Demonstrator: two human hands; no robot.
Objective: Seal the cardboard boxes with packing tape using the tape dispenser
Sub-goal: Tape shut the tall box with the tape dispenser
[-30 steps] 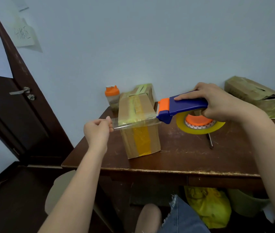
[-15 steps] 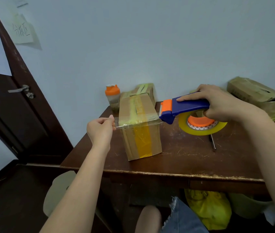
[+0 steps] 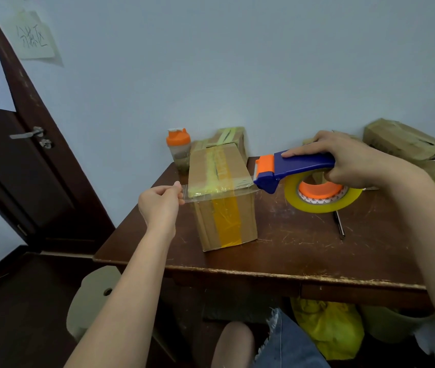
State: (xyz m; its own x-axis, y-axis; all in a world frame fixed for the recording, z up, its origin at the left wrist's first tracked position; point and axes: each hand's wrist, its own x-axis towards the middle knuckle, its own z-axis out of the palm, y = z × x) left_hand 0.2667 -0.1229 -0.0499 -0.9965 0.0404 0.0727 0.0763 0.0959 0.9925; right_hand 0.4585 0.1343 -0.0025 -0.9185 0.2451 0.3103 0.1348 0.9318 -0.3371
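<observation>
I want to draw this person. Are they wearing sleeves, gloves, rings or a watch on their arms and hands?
No. Both arms are bare as far up as the picture shows, with no sleeves in view. The left hand and the right hand have no gloves, and no rings, watch or bracelet can be seen. The fingernails look short and plain. Lower down there are frayed blue denim shorts.

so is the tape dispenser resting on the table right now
No, the right hand holds the tape dispenser up in the air above the table, beside the box.
</observation>
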